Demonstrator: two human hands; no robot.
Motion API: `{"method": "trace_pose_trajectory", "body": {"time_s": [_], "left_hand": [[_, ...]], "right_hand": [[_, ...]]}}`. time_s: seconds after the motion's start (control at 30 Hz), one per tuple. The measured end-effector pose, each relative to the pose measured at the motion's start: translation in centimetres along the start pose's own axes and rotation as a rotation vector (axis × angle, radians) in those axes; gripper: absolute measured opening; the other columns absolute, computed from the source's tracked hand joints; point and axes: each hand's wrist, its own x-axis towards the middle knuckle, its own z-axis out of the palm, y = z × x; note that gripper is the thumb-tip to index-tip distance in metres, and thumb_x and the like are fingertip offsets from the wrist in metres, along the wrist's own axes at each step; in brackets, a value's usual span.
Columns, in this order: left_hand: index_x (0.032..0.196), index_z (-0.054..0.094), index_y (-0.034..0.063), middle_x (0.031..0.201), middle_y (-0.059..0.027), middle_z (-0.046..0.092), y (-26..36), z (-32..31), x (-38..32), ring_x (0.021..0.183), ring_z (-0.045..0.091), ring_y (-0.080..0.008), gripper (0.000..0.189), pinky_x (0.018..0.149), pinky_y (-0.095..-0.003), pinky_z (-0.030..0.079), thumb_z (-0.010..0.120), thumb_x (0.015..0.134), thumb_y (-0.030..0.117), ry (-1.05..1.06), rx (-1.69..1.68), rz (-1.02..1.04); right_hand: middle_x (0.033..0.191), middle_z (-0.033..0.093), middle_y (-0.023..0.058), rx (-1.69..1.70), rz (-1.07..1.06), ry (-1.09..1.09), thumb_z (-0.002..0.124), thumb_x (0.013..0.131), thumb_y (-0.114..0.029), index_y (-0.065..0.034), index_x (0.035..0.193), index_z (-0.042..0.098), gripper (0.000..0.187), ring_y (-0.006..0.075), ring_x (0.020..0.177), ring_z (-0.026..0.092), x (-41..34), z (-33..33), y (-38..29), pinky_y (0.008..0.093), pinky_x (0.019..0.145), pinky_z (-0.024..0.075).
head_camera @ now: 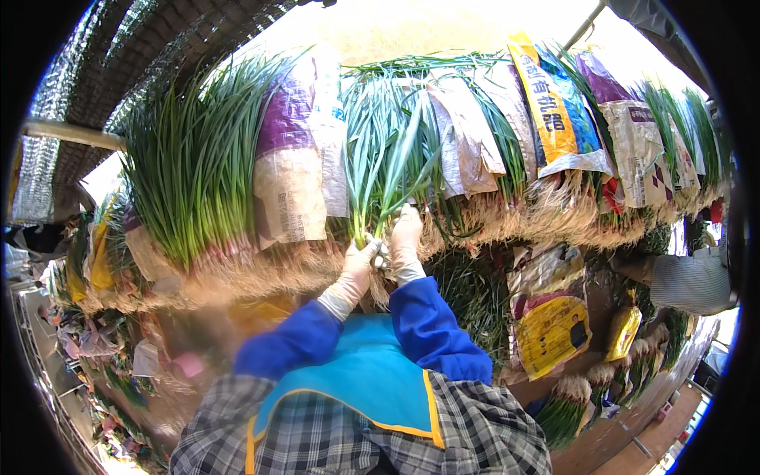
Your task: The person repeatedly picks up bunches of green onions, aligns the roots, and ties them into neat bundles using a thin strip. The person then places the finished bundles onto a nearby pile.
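Note:
My left hand, in a pale glove with greyed fingertips, is closed around a few green onion stalks near their roots. Their long leaves fan upward over the row behind. Close by on the right is my gloved right hand, beside the same stalks with the thumb side up; its fingers are mostly hidden. Pale roots hang below the hands. To the left stands a thick bundle of green onions, roots toward me, next to a purple and beige woven sack.
More green onion bundles continue rightward, partly covered by a yellow and blue sack and a beige sack. Dark loose leaves lie below the row near a yellow printed sack. Another person's striped sleeve is at right.

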Motion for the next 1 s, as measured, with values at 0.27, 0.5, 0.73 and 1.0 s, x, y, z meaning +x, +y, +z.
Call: {"method": "trace_pose_trajectory", "body": {"time_s": [0.27,0.5,0.73,1.0], "left_hand": [[0.1,0.057,0.0083,0.063,-0.0012,0.053,-1.1,-0.2,0.0,0.042,0.044,-0.0107,0.013,0.04,-0.0253,0.037,0.059,0.09,0.016,0.172,0.226,-0.221],[0.102,0.058,0.0041,0.081,-0.0027,0.061,-2.8,-0.4,1.4,0.067,0.055,-0.0117,0.015,0.057,-0.0267,0.047,0.055,0.092,0.015,0.356,0.202,-0.048],[0.092,0.051,0.009,0.054,0.0057,0.04,7.3,2.3,-5.9,0.039,0.036,-0.0046,0.014,0.033,-0.0192,0.03,0.048,0.097,0.022,-0.126,0.017,-0.185],[0.087,0.053,0.0116,0.075,0.0,0.057,8.6,-1.1,-2.6,0.067,0.057,-0.0116,0.008,0.069,-0.029,0.054,0.061,0.089,0.012,-0.067,0.114,-0.128]], "right_hand": [[0.084,0.06,0.0016,0.035,-0.05,-0.055,0.056,0.093,-0.024,-0.0025,0.102,0.055,0.024,0.011,0.066,0.051,-0.3,0.8,-0.9,0.025,0.061,0.0434],[0.107,0.06,0.0123,-0.227,-0.181,0.131,0.063,0.088,-0.019,-0.0003,0.126,0.045,0.046,0.0214,0.095,0.058,-3.4,4.2,-1.3,0.0321,0.083,0.0459],[0.053,0.029,-0.012,0.866,0.334,-0.216,0.035,0.101,-0.03,-0.0055,0.098,0.056,0.032,0.0028,0.041,0.025,-0.8,-5.3,-6.0,0.0193,0.037,0.0185],[0.118,0.058,0.0224,-1.378,0.468,-0.603,0.058,0.083,-0.049,-0.0002,0.121,0.055,0.062,0.0328,0.112,0.055,-7.4,-22.5,1.3,0.0395,0.096,0.0418]]}}
